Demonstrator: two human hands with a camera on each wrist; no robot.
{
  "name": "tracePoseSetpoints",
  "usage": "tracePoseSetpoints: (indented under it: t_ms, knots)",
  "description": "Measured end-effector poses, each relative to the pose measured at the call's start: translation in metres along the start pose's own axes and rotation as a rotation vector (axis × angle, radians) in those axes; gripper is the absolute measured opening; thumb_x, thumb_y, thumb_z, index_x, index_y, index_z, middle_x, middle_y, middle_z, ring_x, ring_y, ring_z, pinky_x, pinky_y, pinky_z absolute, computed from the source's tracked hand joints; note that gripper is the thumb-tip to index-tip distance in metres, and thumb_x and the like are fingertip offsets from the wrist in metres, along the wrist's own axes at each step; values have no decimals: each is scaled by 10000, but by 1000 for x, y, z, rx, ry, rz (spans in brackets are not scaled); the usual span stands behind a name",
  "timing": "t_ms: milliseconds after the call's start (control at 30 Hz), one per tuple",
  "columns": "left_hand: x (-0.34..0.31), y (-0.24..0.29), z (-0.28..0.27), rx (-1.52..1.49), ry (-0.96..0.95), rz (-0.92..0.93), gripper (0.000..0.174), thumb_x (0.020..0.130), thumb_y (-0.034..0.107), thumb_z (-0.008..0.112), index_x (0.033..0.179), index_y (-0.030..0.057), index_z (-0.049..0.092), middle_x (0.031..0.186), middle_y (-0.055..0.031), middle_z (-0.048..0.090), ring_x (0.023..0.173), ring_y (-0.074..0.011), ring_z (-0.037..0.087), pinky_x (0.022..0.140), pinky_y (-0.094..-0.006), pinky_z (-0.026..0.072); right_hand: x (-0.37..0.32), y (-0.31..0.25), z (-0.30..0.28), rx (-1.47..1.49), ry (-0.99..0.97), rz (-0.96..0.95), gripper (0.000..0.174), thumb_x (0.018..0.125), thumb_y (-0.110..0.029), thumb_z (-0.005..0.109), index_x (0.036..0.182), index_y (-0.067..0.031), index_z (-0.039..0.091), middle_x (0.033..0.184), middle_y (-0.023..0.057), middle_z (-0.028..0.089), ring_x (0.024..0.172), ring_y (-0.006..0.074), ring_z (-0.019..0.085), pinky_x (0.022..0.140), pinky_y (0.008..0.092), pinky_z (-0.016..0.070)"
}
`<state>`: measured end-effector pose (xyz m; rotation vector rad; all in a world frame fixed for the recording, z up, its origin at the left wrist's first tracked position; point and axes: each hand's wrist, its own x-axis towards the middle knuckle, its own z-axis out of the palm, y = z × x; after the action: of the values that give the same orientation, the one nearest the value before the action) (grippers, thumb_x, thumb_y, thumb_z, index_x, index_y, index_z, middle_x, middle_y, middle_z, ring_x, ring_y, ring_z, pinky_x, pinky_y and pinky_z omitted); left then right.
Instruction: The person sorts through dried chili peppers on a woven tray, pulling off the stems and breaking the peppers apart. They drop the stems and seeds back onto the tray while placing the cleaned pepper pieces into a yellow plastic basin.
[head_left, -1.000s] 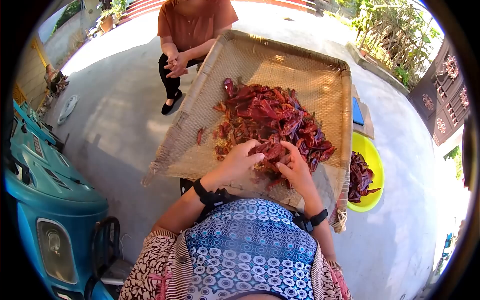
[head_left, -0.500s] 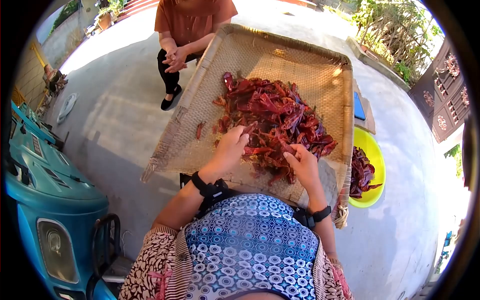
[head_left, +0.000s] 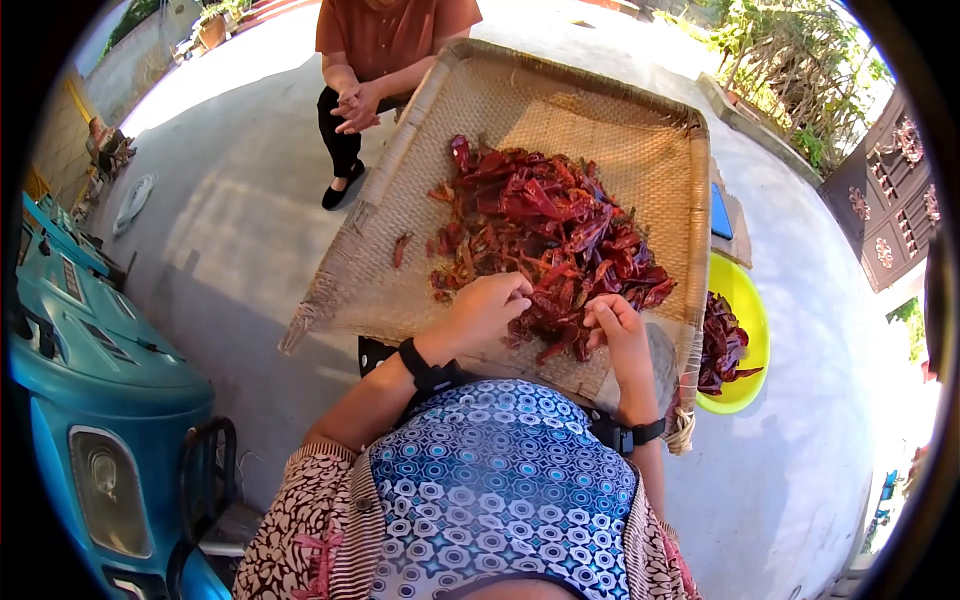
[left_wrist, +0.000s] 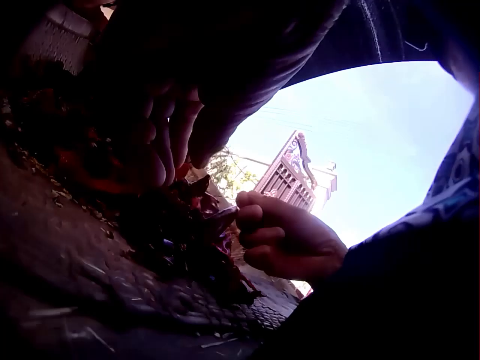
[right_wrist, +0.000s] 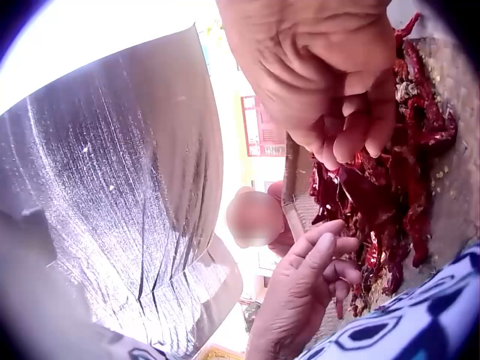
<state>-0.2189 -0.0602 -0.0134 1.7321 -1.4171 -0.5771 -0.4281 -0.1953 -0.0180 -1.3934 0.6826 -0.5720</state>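
Note:
A heap of dried red chili peppers (head_left: 545,215) lies on a woven bamboo tray (head_left: 400,215) in front of me. My left hand (head_left: 487,308) is over the near left side of the heap, fingers bent; I cannot tell whether a chili is between them. To its right, my right hand (head_left: 620,330) has thumb and forefinger together over the near right edge. In the left wrist view the right hand (left_wrist: 289,236) pinches the end of a dark dried chili (left_wrist: 219,216). The right wrist view shows its curled fingers (right_wrist: 379,124) close above the heap.
Beside the tray's right rim stands a yellow basin (head_left: 757,345) holding more dried chilies (head_left: 720,350). A blue flat object (head_left: 720,212) lies beyond it. Across the tray sits a person (head_left: 395,50) with clasped hands. A teal vehicle (head_left: 110,390) stands at the left.
Half a second ago a chili showed in my left fingers; it no longer shows there. Both hands first drew apart from the middle, then the right moved slightly toward me.

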Motion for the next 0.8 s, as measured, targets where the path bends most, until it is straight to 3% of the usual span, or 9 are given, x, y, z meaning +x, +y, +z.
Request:
tracePoseSetpoints:
  t_ms: [100,233,367,467,533,633,800]
  knots:
    - [-2,-12,4,314,142,-13,195,879,117,619,1067,66,604,937,-106,622,839,-259,639,713,-376,500,-5,5,-11,-34,39,-63,155,957,-200,599,1033,-68,626,834,-7,620,593,46,523,552,190,414]
    - [0,-11,6,265,110,-154,236,871,112,620,1104,100,579,991,-104,525,838,-291,606,707,-399,488,-11,3,-3,-230,-82,-110,204,916,-183,654,1066,-50,619,848,-14,601,656,43,523,567,210,431]
    - [3,-12,9,325,58,-100,291,863,121,637,1142,110,557,1035,-112,496,868,-318,596,708,-416,490,-20,-21,16,-816,-123,-219,301,814,-153,704,1101,-106,626,993,48,586,739,180,579,688,319,486]
    - [6,-13,11,379,66,-99,299,853,122,650,1133,98,547,1060,-117,500,878,-334,597,716,-427,490,-16,-9,17,-948,-133,-211,333,786,-149,704,1109,-125,628,1054,72,573,859,270,599,779,369,486]
    - [7,-6,8,444,76,-178,285,844,115,655,1106,84,549,1063,-125,511,876,-345,598,719,-436,488,-15,-11,18,-941,-139,-202,322,787,-148,700,1098,-119,623,1055,77,576,904,281,604,789,378,483]
    - [9,-27,11,430,84,-76,281,820,99,661,1074,68,545,1064,-137,529,855,-352,606,709,-451,485,-15,-9,18,-930,-131,-205,298,786,-139,698,1070,-107,615,1039,79,582,925,279,612,788,376,484]
    - [15,-43,12,437,43,-61,276,788,123,679,1038,76,572,1037,-136,542,856,-340,609,697,-461,485,-18,-9,21,-840,-145,-196,250,790,-114,688,1026,-87,609,991,81,603,911,277,619,783,362,486]
